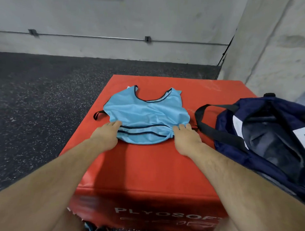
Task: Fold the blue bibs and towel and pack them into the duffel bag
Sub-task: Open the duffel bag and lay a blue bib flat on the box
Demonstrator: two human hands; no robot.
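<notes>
A light blue bib (146, 115) with dark trim lies flat on the red foam box (146, 168), neck opening away from me. Its lower part looks doubled over, with two dark hem lines showing. My left hand (105, 135) rests on the bib's lower left edge with straight fingers. On the lower right edge lies my right hand (186, 140), also with straight fingers, and the cloth puckers beside it. Both thumbs are hidden. The navy duffel bag (268, 129) sits open on the right of the box, close to my right hand. No towel is in view.
The bag's black strap (202, 120) loops onto the box next to the bib. A black elastic loop (97, 114) sticks out at the bib's left side. Dark speckled rubber floor (36, 102) surrounds the box, and concrete walls (116, 27) stand behind and to the right.
</notes>
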